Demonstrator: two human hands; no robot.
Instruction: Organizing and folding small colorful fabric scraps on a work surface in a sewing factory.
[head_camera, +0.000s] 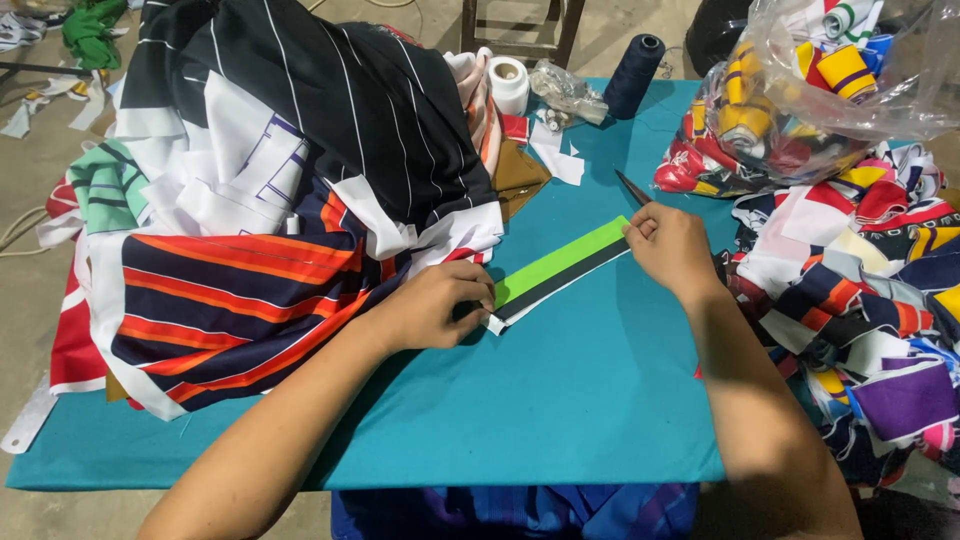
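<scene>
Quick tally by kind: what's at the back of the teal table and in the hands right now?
Thread spools: 2 (white spool, navy spool)
Striped fabric strips: 1 (green-black strip, held by left hand and right hand)
Scissors: 1 (scissors, in the right hand)
Total: 4

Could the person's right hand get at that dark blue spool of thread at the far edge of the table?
Probably yes. The right hand rests on the end of the green and black strip, and the table between it and the dark blue spool shows only small white scraps, nothing tall.
</scene>
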